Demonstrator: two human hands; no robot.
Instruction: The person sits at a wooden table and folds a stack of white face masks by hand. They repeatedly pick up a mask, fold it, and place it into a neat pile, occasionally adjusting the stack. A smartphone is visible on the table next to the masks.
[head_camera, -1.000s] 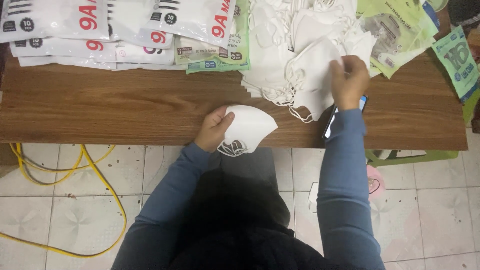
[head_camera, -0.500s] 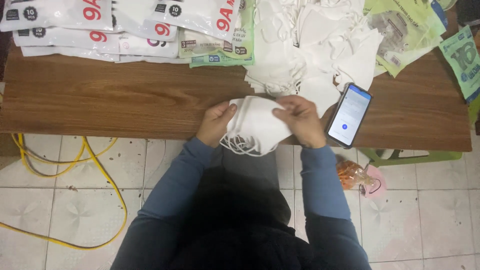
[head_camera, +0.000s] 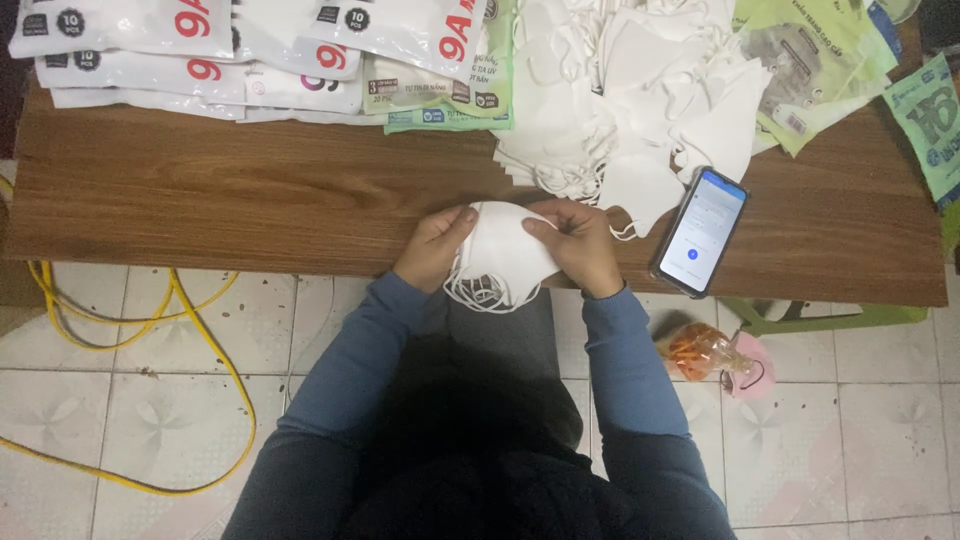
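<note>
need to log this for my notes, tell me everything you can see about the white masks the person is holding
The stack of white masks is a small bundle of folded, soft, cloth-like face masks, plain white with no visible print. Thin white ear loops dangle in a tangle below its lower edge. It lies roughly flat at the near edge of the wooden table, partly overhanging it. The left hand pinches its left side and the right hand its right side, thumbs on top. How many masks it holds cannot be told.

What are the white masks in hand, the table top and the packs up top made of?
White folded face masks, held by left hand and right hand: likely soft matte nonwoven fabric, limp elastic loops. Brown table top: wood-grain, possibly laminate, faint sheen. White flat packs: glossy plastic film, glare and wrinkles.
</note>
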